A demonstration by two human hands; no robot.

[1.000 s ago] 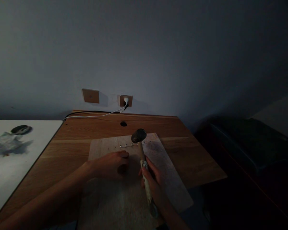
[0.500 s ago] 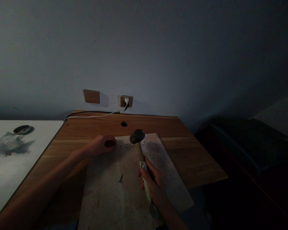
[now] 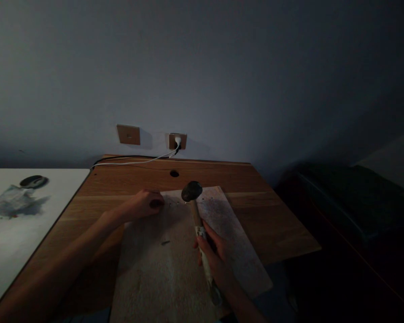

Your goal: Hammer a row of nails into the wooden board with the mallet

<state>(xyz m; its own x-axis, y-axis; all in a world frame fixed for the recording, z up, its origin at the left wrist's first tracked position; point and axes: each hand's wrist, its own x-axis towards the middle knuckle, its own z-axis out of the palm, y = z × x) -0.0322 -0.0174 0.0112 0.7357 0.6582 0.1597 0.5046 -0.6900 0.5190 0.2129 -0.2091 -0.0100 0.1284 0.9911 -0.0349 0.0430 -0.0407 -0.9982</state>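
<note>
Hammer: we have it over the wooden board, its dark head toward the far edge and its handle slanting back toward us; whether the head touches the board or sits just above it, we cannot tell.
Right hand: we wrap its fingers around the pale part of the handle, the grip closed, with bare wood showing between hand and head.
Left hand: we have it by the board's far left corner, fingers curled toward the thumb around a dark hollow; whether the tips pinch anything, we cannot tell.
Nails: we see small bright ones in a short row between the left hand and the hammer head, too small to make out well.
Sliver: we see a small, dark, blurred piece on the board, nearer to us than the row and left of the handle.
Desk: we have the board lying on its brown wood, and a round hole shows beyond the board.
Wall: we face two brown plates; the right-hand plate holds a white plug, and a white cable runs left along the desk's back.
White tabletop: we have it to our left, with a dark oval object near its far edge.
</note>
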